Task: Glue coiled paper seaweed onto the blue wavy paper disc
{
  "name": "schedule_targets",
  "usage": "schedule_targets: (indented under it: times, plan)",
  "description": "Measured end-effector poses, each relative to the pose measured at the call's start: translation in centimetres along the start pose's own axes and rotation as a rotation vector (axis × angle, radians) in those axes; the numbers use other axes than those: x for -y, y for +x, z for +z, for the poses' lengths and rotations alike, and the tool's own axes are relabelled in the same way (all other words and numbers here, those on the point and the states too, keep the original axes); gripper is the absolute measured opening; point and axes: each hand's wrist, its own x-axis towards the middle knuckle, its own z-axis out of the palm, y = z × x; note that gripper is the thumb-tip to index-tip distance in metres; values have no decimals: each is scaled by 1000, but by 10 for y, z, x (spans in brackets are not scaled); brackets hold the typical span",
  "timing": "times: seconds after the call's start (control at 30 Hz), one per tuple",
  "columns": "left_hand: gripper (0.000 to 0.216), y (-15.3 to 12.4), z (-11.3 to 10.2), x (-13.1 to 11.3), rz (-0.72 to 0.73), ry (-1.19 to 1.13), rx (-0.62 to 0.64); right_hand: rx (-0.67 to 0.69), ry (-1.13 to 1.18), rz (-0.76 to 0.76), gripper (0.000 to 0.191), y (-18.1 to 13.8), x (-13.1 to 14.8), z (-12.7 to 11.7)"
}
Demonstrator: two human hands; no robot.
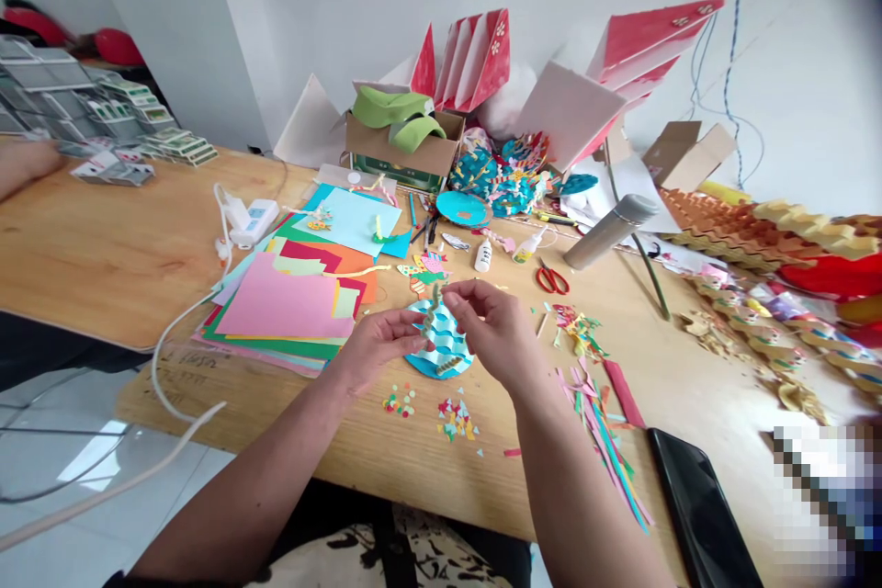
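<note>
Between both hands stands a grey-green, crinkled paper strip (431, 314), held upright. The fingertips of my right hand (492, 326) pinch its top end. My left hand (376, 344) has its thumb and fingers closed around the lower part. Just below lies a round blue paper disc (441, 373) with rows of pale blue wavy strips across it. Another short green crinkled piece (451, 366) rests on the disc's lower edge. Small paper dots (400, 401) and tiny coloured triangles (457, 418) are scattered nearer to me.
Stacked coloured paper (282, 299) lies at left, beside a white power strip (254, 222). Beyond the disc are glue bottles (483, 254), red-handled scissors (552, 277) and a metal flask (610, 231). Loose paper strips (606, 441) and a black phone (703, 505) lie right.
</note>
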Motion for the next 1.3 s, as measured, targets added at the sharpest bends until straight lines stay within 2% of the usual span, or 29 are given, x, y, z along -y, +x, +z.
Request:
schedule_targets:
  times: [0.17,0.27,0.4,0.57,0.83,1.0,1.1,1.3]
  plan:
    - [39,2,-2,-2,10,25,56,193,-72,-22,26,2,-7,7]
    - [39,3,-4,0,11,32,47,223,-56,-4,26,4,-9,9]
    - [36,5,-6,-3,37,81,13,201,-70,6,23,5,-13,9]
    - [28,5,-6,-8,28,314,-2,170,-96,8,22,6,-17,12]
    - [12,9,-3,-12,206,696,-7,165,-155,-18,20,0,-18,18]
    - [9,14,-7,-10,256,750,-15,110,-210,-48,13,-5,-14,13]
    - [9,20,-15,1,235,744,-32,26,-193,-70,15,-9,-12,3]
    - [9,21,-20,19,84,776,-121,-68,-144,-53,21,-22,-11,-16]
